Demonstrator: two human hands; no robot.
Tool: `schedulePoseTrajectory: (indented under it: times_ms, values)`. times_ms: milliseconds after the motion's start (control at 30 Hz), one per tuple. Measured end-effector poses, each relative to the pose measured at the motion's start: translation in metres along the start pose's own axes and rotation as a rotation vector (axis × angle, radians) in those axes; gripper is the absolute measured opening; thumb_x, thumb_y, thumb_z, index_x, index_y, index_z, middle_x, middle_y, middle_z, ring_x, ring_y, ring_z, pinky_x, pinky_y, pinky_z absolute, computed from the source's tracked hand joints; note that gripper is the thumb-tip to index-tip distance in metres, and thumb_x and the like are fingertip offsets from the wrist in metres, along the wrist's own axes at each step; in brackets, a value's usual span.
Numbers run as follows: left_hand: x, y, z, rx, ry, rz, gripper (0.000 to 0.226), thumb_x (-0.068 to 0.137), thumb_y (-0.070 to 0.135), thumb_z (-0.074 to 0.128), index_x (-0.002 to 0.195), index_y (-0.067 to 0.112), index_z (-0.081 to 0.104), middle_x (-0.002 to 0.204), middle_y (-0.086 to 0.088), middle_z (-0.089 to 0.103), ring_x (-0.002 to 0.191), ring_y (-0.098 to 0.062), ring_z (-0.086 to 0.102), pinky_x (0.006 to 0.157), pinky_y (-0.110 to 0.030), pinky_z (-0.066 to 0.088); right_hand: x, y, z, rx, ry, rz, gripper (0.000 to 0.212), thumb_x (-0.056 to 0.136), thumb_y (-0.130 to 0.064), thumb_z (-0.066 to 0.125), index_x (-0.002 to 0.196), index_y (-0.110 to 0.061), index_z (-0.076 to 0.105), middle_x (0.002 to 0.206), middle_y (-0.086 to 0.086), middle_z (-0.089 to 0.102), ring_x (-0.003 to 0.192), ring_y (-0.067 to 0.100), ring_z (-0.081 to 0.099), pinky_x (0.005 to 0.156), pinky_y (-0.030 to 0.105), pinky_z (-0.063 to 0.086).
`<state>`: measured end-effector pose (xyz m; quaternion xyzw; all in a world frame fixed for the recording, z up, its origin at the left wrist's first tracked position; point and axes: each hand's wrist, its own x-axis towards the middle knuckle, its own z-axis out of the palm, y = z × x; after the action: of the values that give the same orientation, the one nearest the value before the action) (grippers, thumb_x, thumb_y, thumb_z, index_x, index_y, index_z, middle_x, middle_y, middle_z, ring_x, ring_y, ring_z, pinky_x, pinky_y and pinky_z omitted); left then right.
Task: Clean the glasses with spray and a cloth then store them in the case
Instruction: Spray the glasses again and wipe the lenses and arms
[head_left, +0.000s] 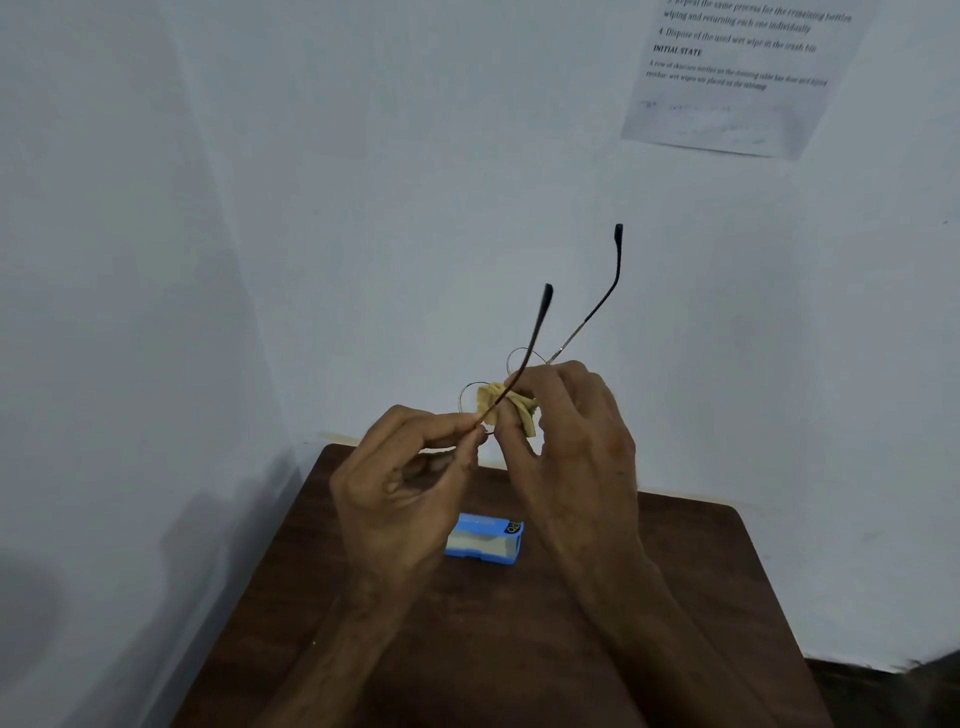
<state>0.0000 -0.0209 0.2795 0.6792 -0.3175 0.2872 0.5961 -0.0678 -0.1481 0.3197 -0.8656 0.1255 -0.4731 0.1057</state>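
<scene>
Left hand fingers pinch the glasses rim, steadying them above the worktop; right hand fingers clamp the cloth against a lens. The case lies near.

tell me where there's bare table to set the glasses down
Bare wood: right of the blue case, out to the table's right edge, and nearer, in front of the case. Crowded: above the case, where the left hand holds the glasses and the right hand the cloth.
</scene>
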Motion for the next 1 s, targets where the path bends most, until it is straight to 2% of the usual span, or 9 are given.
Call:
schedulePoseTrajectory:
  times_ms: [233, 333, 400, 500, 567, 700, 767, 867, 1000]
  values:
    - [0.0, 0.002, 0.008, -0.008, -0.009, 0.02, 0.033, 0.079, 0.006, 0.084, 0.108, 0.016, 0.071, 0.096, 0.005, 0.067, 0.097, 0.017, 0.062, 0.087, -0.002, 0.049, 0.001, 0.002, 0.003, 0.053, 0.048, 0.041, 0.009, 0.092, -0.021, 0.071, 0.096, -0.015, 0.067, 0.09, -0.001, 0.065, 0.078, 0.016, 0.054, 0.071, 0.017, 0.036]
    - [-0.003, -0.004, 0.012, -0.021, -0.038, 0.008, 0.026, 0.086, 0.021, 0.083, 0.108, 0.012, 0.073, 0.097, 0.004, 0.067, 0.095, 0.012, 0.063, 0.087, -0.001, 0.048, 0.001, 0.006, 0.006, 0.017, 0.014, 0.045, 0.014, 0.089, -0.016, 0.079, 0.099, -0.013, 0.07, 0.093, 0.001, 0.067, 0.081, 0.019, 0.059, 0.069, 0.023, 0.045]
    - [-0.005, -0.006, 0.014, 0.001, -0.044, 0.006, 0.039, 0.091, 0.04, 0.073, 0.102, 0.002, 0.077, 0.096, 0.003, 0.067, 0.092, 0.003, 0.061, 0.088, 0.001, 0.047, 0.001, 0.011, 0.009, -0.011, -0.03, 0.042, 0.018, 0.088, -0.016, 0.081, 0.103, -0.012, 0.073, 0.097, 0.005, 0.069, 0.085, 0.025, 0.064, 0.068, 0.034, 0.056]
    - [-0.004, -0.009, 0.013, -0.023, -0.076, 0.059, 0.053, 0.096, 0.049, 0.063, 0.099, -0.003, 0.077, 0.092, -0.003, 0.071, 0.089, -0.009, 0.062, 0.091, 0.001, 0.045, 0.002, 0.015, 0.011, 0.082, -0.093, 0.049, 0.014, 0.096, -0.022, 0.068, 0.107, -0.016, 0.075, 0.101, 0.001, 0.068, 0.093, 0.023, 0.063, 0.074, 0.039, 0.058]
    - [-0.002, -0.009, 0.012, -0.025, -0.08, 0.095, 0.059, 0.101, 0.053, 0.055, 0.099, -0.002, 0.077, 0.089, -0.007, 0.073, 0.091, -0.003, 0.059, 0.092, 0.003, 0.042, 0.002, 0.02, 0.011, 0.217, -0.16, 0.057, 0.018, 0.1, -0.024, 0.062, 0.11, -0.019, 0.075, 0.103, -0.004, 0.067, 0.096, 0.018, 0.062, 0.081, 0.037, 0.055]
    - [-0.001, -0.007, 0.014, 0.003, -0.038, 0.154, 0.023, 0.103, 0.039, 0.058, 0.106, 0.017, 0.064, 0.094, 0.006, 0.061, 0.103, 0.03, 0.05, 0.09, 0.008, 0.036, 0.003, 0.031, 0.006, 0.503, -0.321, -0.004, 0.022, 0.103, -0.016, 0.06, 0.12, -0.017, 0.074, 0.111, -0.007, 0.068, 0.107, 0.016, 0.066, 0.089, 0.042, 0.056]
    - [-0.002, -0.012, 0.015, -0.001, -0.054, 0.157, 0.016, 0.092, 0.025, 0.071, 0.105, 0.017, 0.071, 0.094, 0.012, 0.066, 0.099, 0.022, 0.056, 0.09, 0.003, 0.042, 0.003, 0.034, 0.001, 0.55, -0.37, -0.001, 0.024, 0.104, -0.011, 0.058, 0.121, -0.017, 0.074, 0.113, -0.008, 0.068, 0.109, 0.017, 0.067, 0.091, 0.043, 0.057]
    - [-0.006, -0.016, 0.014, -0.004, -0.081, 0.102, 0.021, 0.085, 0.019, 0.079, 0.103, 0.007, 0.078, 0.09, -0.005, 0.075, 0.091, 0.003, 0.064, 0.09, -0.005, 0.049, -0.001, 0.033, -0.006, 0.547, -0.394, 0.019, 0.025, 0.104, -0.009, 0.056, 0.119, -0.017, 0.073, 0.113, -0.007, 0.069, 0.111, 0.014, 0.067, 0.095, 0.036, 0.055]
    - [-0.01, -0.003, 0.019, -0.037, -0.05, 0.01, 0.029, 0.082, 0.009, 0.086, 0.106, 0.017, 0.072, 0.096, 0.009, 0.07, 0.095, 0.014, 0.065, 0.087, -0.006, 0.051, -0.01, 0.029, -0.011, 0.437, -0.338, 0.073, 0.019, 0.101, -0.018, 0.057, 0.112, -0.019, 0.073, 0.107, -0.009, 0.068, 0.103, 0.009, 0.065, 0.088, 0.026, 0.054]
